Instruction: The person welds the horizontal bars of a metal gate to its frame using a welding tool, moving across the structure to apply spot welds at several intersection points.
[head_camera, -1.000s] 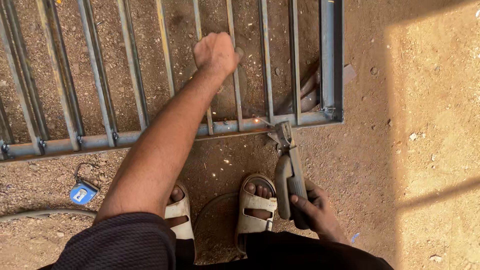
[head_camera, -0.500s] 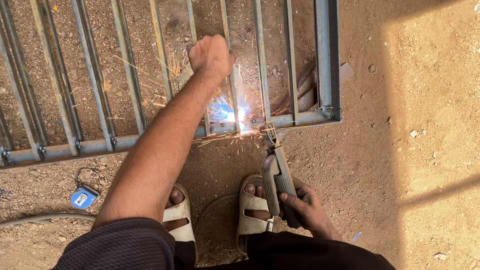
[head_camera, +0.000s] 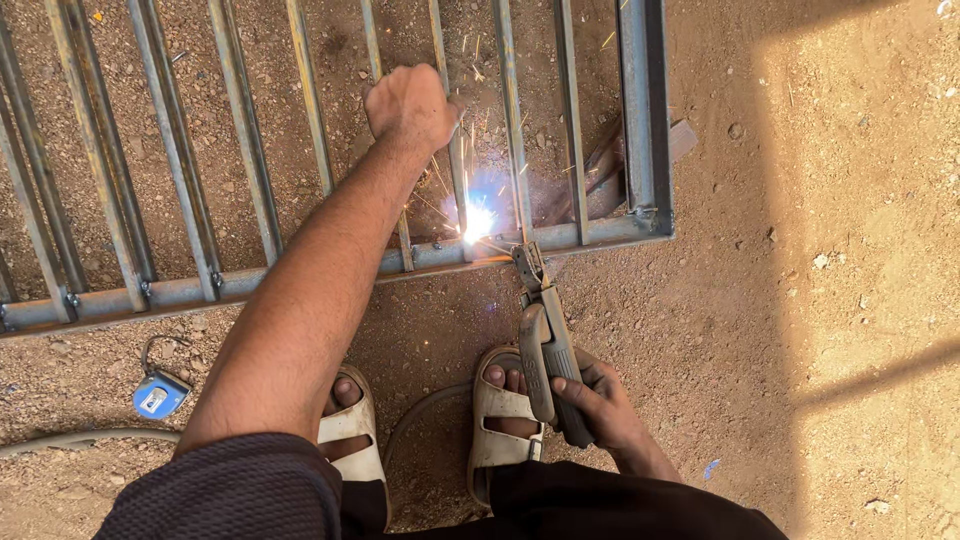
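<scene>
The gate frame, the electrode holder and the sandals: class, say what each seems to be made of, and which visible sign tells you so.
Gate frame: bare steel bars, dull grey with rusty patches; it throws sparks at the joint. Electrode holder, gripped by the right hand: probably grey plastic or rubber grips with metal jaws, scuffed and matte. Sandals: pale, dusty straps, perhaps rubber or synthetic leather. The left hand grips one bar.

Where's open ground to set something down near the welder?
Open dirt lies right of the metal grate, beyond the right hand holding the electrode holder. Crowded: around the sandals, the cable, tape measure and left hand gripping a bar.
</scene>
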